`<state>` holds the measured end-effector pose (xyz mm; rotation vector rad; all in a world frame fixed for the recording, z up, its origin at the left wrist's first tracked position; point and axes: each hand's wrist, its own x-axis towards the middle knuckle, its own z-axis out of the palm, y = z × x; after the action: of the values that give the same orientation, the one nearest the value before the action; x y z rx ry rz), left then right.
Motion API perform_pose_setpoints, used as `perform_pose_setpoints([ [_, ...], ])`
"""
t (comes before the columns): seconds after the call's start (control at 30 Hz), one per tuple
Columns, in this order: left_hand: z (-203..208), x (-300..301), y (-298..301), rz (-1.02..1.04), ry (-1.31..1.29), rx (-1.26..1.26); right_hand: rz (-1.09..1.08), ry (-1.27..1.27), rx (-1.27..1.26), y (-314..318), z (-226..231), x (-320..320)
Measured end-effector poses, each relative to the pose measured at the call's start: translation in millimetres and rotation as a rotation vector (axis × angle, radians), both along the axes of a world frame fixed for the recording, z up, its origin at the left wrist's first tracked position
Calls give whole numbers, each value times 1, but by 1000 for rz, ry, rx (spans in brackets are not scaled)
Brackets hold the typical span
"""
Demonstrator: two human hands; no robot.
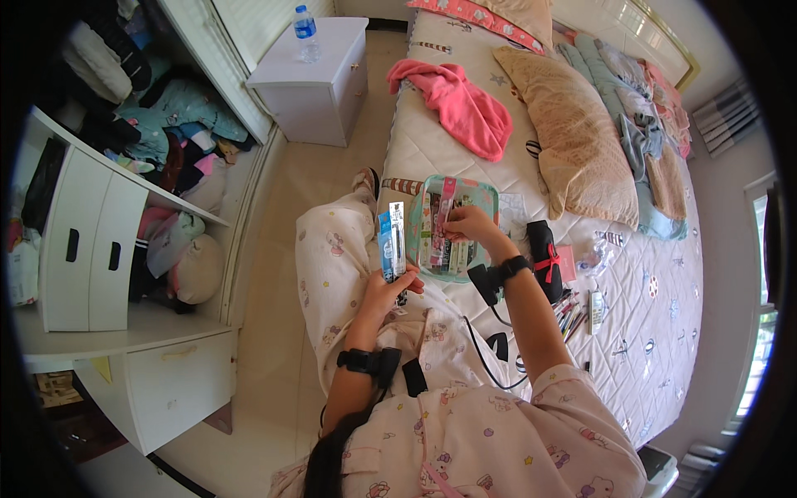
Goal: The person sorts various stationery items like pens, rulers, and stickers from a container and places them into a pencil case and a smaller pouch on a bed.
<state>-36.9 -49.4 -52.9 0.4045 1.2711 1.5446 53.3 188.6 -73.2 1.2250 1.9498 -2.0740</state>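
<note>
My left hand (388, 288) holds two slim packets upright, a blue one and a white one (393, 241), above my lap. My right hand (471, 224) reaches into an open teal pencil case (490, 192) lying on the bed edge and pinches a long pink packet (445, 207) that stands among several pens and packets inside. Both wrists carry black straps with small devices.
A black rolled pouch with a red ribbon (544, 257), loose pens (569, 311) and a small white tube lie on the quilted bed (656, 332). Pillows, a pink towel (465, 108) and folded clothes sit farther up. A white nightstand with a water bottle (305, 31) and open wardrobe shelves stand left.
</note>
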Motion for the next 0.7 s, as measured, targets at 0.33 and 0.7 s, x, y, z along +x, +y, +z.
perform_pose_setpoints([
  [0.33, -3, 0, -1, 14, -6, 19, 73, -213, 107, 6, -42, -11],
  [0.7, 4, 0, 1, -10, -5, -8, 181, -76, 641, -30, 18, -7],
])
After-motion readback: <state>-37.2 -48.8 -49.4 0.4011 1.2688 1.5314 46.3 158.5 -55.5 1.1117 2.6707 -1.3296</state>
